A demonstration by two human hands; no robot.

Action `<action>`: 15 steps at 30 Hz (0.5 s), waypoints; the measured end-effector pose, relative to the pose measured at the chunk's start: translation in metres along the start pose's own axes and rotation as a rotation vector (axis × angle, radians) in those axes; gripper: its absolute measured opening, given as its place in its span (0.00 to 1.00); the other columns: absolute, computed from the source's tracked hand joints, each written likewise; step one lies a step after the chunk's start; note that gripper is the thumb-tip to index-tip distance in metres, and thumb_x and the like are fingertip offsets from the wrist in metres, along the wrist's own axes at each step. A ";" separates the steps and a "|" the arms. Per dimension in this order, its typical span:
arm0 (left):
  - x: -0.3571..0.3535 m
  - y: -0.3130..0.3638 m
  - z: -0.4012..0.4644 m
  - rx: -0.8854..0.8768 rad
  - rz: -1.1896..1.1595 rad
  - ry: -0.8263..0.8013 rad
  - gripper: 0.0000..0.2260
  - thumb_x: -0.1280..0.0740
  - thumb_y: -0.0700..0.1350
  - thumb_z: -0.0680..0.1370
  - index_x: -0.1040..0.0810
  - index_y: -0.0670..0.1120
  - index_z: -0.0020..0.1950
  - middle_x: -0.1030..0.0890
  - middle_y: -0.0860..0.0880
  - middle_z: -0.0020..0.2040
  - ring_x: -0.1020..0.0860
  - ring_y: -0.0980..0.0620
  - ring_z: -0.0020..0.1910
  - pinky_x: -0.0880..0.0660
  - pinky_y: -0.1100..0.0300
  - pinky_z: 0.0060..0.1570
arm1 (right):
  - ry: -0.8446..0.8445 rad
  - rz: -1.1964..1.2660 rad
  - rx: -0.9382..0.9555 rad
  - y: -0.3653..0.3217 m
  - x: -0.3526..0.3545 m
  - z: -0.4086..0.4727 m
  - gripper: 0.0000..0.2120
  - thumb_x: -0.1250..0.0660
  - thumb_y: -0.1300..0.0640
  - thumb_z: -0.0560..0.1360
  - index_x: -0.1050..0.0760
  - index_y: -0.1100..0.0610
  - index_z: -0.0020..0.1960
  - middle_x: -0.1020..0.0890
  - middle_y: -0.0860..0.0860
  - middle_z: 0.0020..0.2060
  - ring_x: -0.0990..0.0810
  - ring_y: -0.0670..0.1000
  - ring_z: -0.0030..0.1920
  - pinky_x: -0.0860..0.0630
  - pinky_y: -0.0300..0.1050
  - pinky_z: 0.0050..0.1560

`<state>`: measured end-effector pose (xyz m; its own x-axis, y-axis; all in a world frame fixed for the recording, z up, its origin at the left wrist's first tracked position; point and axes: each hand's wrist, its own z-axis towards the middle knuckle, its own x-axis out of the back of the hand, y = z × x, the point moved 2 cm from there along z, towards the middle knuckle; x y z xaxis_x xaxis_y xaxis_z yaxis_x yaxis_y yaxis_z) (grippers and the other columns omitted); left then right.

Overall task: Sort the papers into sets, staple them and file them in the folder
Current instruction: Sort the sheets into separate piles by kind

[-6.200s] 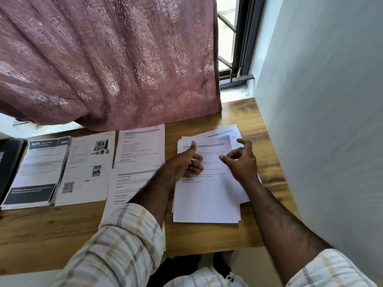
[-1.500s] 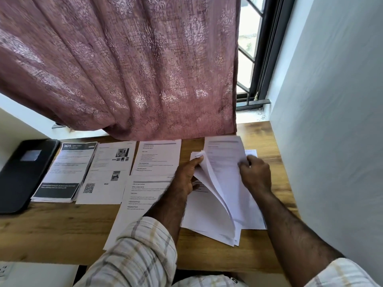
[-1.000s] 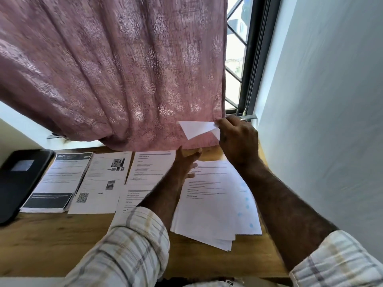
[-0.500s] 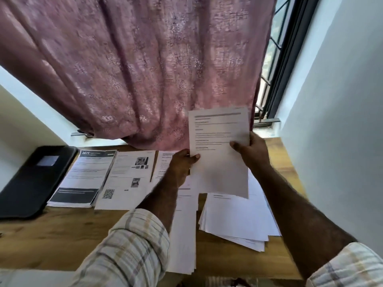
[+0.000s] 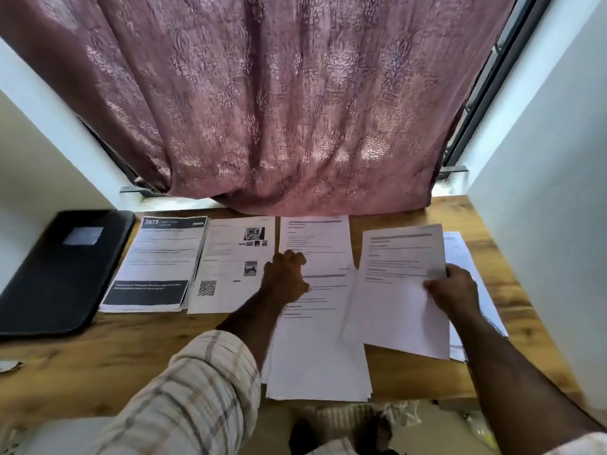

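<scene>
Sheet [image 5: 402,290] pinched at its edge by right hand [image 5: 455,290], lifted off unsorted stack [image 5: 466,257] beneath, likely to match a set. Left hand [image 5: 285,279], fingers curled, rests on sorted pile [image 5: 315,349]; grasp unclear. Folder [image 5: 62,270] far left of it.

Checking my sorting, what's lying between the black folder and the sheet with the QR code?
In the head view, a stack with a dark "3675" header lies between the black folder and the QR-code sheet.
</scene>
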<state>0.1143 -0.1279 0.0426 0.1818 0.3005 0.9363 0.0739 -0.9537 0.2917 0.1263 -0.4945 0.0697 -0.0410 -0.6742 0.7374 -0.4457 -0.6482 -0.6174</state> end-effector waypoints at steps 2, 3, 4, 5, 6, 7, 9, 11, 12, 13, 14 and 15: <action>-0.003 0.012 0.004 -0.088 0.122 -0.059 0.34 0.21 0.58 0.72 0.28 0.51 0.73 0.26 0.47 0.71 0.29 0.42 0.69 0.28 0.46 0.67 | -0.017 -0.026 -0.026 0.013 -0.004 -0.003 0.19 0.26 0.60 0.73 0.20 0.59 0.64 0.16 0.60 0.55 0.18 0.62 0.52 0.19 0.54 0.53; -0.007 0.017 0.007 -0.117 0.164 -0.086 0.35 0.21 0.57 0.72 0.29 0.50 0.75 0.27 0.47 0.72 0.30 0.42 0.70 0.28 0.45 0.67 | -0.018 -0.039 -0.038 0.019 -0.008 -0.004 0.19 0.26 0.59 0.73 0.21 0.58 0.64 0.16 0.59 0.56 0.18 0.62 0.52 0.19 0.55 0.54; -0.008 0.023 0.010 -0.129 0.191 -0.110 0.37 0.21 0.58 0.72 0.31 0.49 0.76 0.29 0.46 0.73 0.31 0.42 0.71 0.29 0.44 0.68 | -0.016 -0.057 -0.053 0.022 -0.010 -0.004 0.20 0.27 0.59 0.74 0.22 0.58 0.65 0.17 0.59 0.57 0.19 0.62 0.52 0.19 0.55 0.53; -0.012 0.027 0.012 -0.134 0.208 -0.138 0.38 0.21 0.58 0.71 0.32 0.48 0.76 0.30 0.46 0.75 0.32 0.41 0.72 0.30 0.43 0.69 | -0.016 -0.076 -0.058 0.027 -0.014 -0.003 0.20 0.27 0.59 0.76 0.24 0.58 0.66 0.17 0.59 0.58 0.20 0.61 0.52 0.21 0.54 0.52; -0.015 0.029 0.015 -0.129 0.221 -0.162 0.40 0.21 0.59 0.71 0.33 0.48 0.77 0.30 0.45 0.76 0.33 0.40 0.73 0.31 0.42 0.69 | -0.015 -0.102 -0.054 0.029 -0.016 -0.003 0.19 0.28 0.59 0.77 0.25 0.58 0.67 0.18 0.60 0.59 0.22 0.60 0.51 0.23 0.52 0.50; -0.017 0.031 0.017 -0.128 0.240 -0.179 0.41 0.21 0.60 0.71 0.34 0.47 0.78 0.31 0.44 0.76 0.33 0.40 0.73 0.32 0.41 0.70 | -0.015 -0.129 -0.043 0.031 -0.017 -0.002 0.19 0.29 0.60 0.77 0.26 0.58 0.67 0.19 0.61 0.59 0.24 0.59 0.50 0.25 0.51 0.50; -0.022 0.032 0.021 -0.133 0.294 -0.198 0.42 0.21 0.60 0.71 0.34 0.47 0.77 0.31 0.44 0.76 0.33 0.40 0.73 0.34 0.41 0.70 | -0.006 -0.170 -0.034 0.032 -0.019 0.001 0.20 0.30 0.60 0.76 0.29 0.58 0.66 0.20 0.62 0.58 0.23 0.61 0.50 0.24 0.53 0.50; -0.028 0.030 0.026 -0.131 0.339 -0.220 0.42 0.20 0.61 0.70 0.34 0.48 0.77 0.31 0.44 0.75 0.33 0.40 0.73 0.34 0.39 0.69 | 0.003 -0.175 -0.052 0.035 -0.023 0.005 0.21 0.29 0.60 0.75 0.31 0.57 0.66 0.20 0.62 0.57 0.21 0.65 0.53 0.20 0.58 0.53; -0.028 0.029 0.029 -0.124 0.357 -0.225 0.43 0.20 0.62 0.69 0.34 0.48 0.76 0.31 0.44 0.75 0.34 0.39 0.73 0.34 0.38 0.69 | 0.002 -0.180 -0.063 0.036 -0.024 0.006 0.22 0.29 0.59 0.74 0.32 0.56 0.66 0.20 0.62 0.57 0.20 0.66 0.53 0.19 0.61 0.54; -0.029 0.030 0.032 -0.118 0.375 -0.235 0.44 0.19 0.63 0.68 0.34 0.48 0.76 0.31 0.43 0.75 0.34 0.39 0.73 0.34 0.37 0.69 | 0.001 -0.183 -0.077 0.039 -0.027 0.008 0.23 0.28 0.58 0.74 0.33 0.55 0.65 0.20 0.61 0.57 0.20 0.66 0.54 0.19 0.62 0.55; -0.027 0.031 0.035 -0.112 0.389 -0.243 0.45 0.19 0.64 0.67 0.34 0.48 0.76 0.32 0.42 0.75 0.35 0.38 0.73 0.34 0.36 0.69 | 0.003 -0.181 -0.086 0.041 -0.028 0.011 0.24 0.27 0.57 0.73 0.33 0.54 0.65 0.19 0.61 0.57 0.20 0.66 0.54 0.19 0.63 0.56; -0.026 0.031 0.037 -0.107 0.398 -0.256 0.46 0.19 0.64 0.66 0.35 0.48 0.76 0.33 0.42 0.75 0.35 0.38 0.74 0.35 0.36 0.69 | -0.002 -0.173 -0.096 0.043 -0.029 0.012 0.25 0.26 0.57 0.72 0.33 0.54 0.65 0.19 0.61 0.58 0.19 0.67 0.55 0.19 0.63 0.56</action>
<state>0.1480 -0.1647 0.0197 0.4124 -0.1062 0.9048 -0.1489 -0.9877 -0.0481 0.1195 -0.5070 0.0183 0.0451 -0.5564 0.8297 -0.5292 -0.7178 -0.4526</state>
